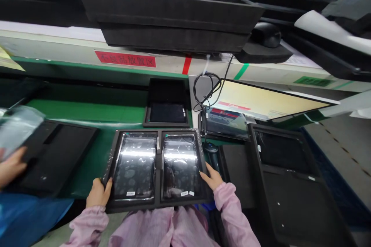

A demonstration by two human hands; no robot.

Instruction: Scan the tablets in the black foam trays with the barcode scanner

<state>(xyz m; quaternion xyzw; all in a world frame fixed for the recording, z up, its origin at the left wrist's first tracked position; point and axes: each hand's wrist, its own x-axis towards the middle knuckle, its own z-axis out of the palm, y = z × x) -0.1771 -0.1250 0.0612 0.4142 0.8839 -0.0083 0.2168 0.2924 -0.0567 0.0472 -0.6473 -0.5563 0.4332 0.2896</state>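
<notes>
Between my two hands is a black foam tray [159,173] with two compartments. In each lies a dark glossy screen panel, the left panel [135,170] and the right panel [180,170], both under shiny film with small white labels near the lower edge. My left hand [98,193] grips the tray's lower left side, thumb on the rim. On the opposite side, my right hand [212,177] holds the right rim, its thumb on top. The fingers under the tray are hidden.
At the left, a co-worker's hand [13,168] holds a blurred clear bag [21,127] over another black tray [55,158]. A handheld scanner [212,152], a monitor [269,100] and a foam tray with a panel [290,185] are on the right. Stacked foam trays [174,15] sit on the shelf above.
</notes>
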